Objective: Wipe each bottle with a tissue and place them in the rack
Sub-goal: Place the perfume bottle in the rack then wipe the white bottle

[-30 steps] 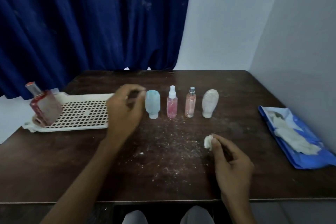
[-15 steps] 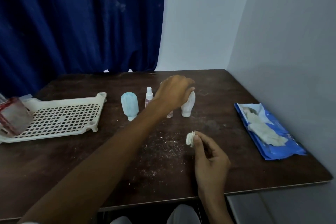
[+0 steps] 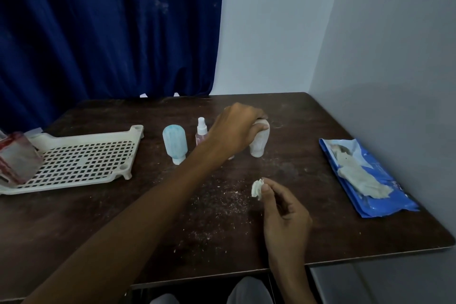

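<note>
My left hand reaches across the table and grips the top of the white upside-down bottle, which stands on its cap. To its left stand a pink spray bottle and a light blue upside-down bottle; another spray bottle is mostly hidden behind my left wrist. My right hand rests near the table's front and pinches a crumpled white tissue. The white lattice rack lies at the left with a red-tinted square bottle in it.
A blue pack of wipes lies open at the right, close to the wall. White crumbs are scattered over the dark wooden table. A blue curtain hangs behind.
My left hand moved right from the blue bottle along the row and closed on the white bottle. The camera turned right. My right hand kept the tissue in place.
</note>
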`<state>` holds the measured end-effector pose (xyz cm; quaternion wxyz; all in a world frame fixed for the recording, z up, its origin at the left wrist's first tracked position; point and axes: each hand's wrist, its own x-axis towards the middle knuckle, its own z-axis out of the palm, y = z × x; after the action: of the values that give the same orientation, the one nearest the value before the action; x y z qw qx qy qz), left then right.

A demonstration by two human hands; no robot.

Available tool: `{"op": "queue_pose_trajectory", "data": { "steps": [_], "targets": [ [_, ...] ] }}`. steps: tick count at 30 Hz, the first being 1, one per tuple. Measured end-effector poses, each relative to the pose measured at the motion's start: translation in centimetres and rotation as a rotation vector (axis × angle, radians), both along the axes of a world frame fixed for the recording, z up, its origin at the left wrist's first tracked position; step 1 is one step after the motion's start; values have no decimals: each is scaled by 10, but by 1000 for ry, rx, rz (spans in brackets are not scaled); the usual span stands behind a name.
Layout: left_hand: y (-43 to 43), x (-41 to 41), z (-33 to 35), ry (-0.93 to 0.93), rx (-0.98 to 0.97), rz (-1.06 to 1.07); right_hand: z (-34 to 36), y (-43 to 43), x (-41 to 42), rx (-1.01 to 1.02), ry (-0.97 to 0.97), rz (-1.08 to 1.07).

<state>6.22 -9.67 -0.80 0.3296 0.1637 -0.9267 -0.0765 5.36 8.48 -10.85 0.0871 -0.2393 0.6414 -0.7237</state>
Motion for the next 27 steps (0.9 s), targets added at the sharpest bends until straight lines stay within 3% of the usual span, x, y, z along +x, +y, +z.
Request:
{"op": "queue_pose_trajectory", "data": {
  "steps": [6,10,14,17,20,27],
  "targets": [
    [3,13,6,141,74,-63,0,-1,1,11,-10,-16],
    [9,27,7,213,276,-102,2,1,2,-25,-11,-119],
    [14,47,-3,173,442,-132,7,0,0,-132,-157,-243],
    [10,58,-19,86,570,-166,9,-1,0,-167,-216,-165],
    [1,65,-33,27,704,-150,10,0,3,-107,-152,-36],
    [6,68,-58,118,975,-162,9,0,6,26,5,71]
  ]
}}
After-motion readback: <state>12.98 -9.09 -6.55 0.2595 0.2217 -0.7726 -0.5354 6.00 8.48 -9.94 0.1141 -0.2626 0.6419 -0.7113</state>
